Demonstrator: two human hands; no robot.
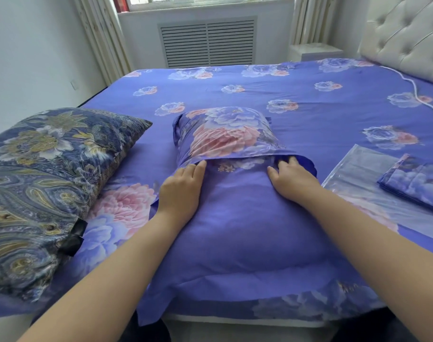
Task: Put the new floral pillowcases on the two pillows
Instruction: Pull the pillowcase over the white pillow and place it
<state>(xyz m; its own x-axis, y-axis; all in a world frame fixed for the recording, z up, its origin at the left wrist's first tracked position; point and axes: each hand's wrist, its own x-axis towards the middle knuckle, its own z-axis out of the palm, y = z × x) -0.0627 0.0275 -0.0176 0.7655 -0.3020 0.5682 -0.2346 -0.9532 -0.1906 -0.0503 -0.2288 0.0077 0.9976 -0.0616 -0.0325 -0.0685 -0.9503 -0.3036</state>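
A pillow in a purple floral pillowcase (237, 218) lies on the bed in front of me, its printed flap end (225, 134) pointing away. My left hand (182, 191) rests flat on the case, fingertips slipped under the flap's edge. My right hand (293, 178) lies on the right side, fingers tucked into the opening under the flap. A second pillow in a dark blue paisley cover (45, 181) sits at the left. A folded floral pillowcase (415, 183) lies at the right on a clear plastic bag (358, 169).
The bed carries a purple floral sheet (284, 92). A tufted white headboard (408, 40) stands at the right, with a white nightstand (311, 51), a vent grille (208, 43) and curtains under the window beyond.
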